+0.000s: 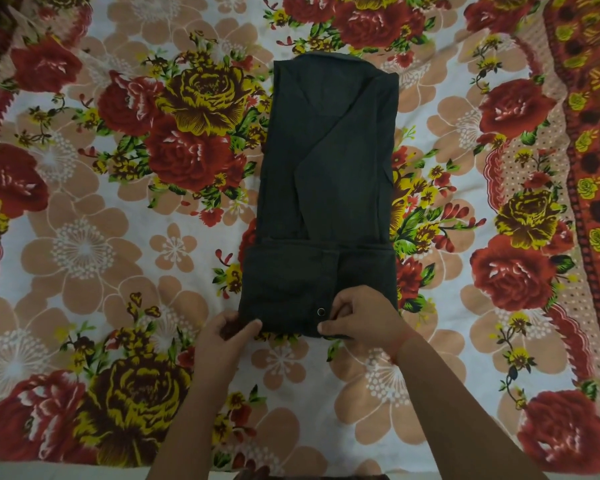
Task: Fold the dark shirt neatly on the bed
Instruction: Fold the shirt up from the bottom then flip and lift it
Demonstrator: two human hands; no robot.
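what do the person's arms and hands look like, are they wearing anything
No sleeves show on either arm. The right hand has a thin red thread round its wrist. The left hand wears no ring, watch or band that shows.

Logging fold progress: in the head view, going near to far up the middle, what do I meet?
left hand and right hand → folded-up bottom band → long body of the dark shirt → collar → floral bedsheet beyond
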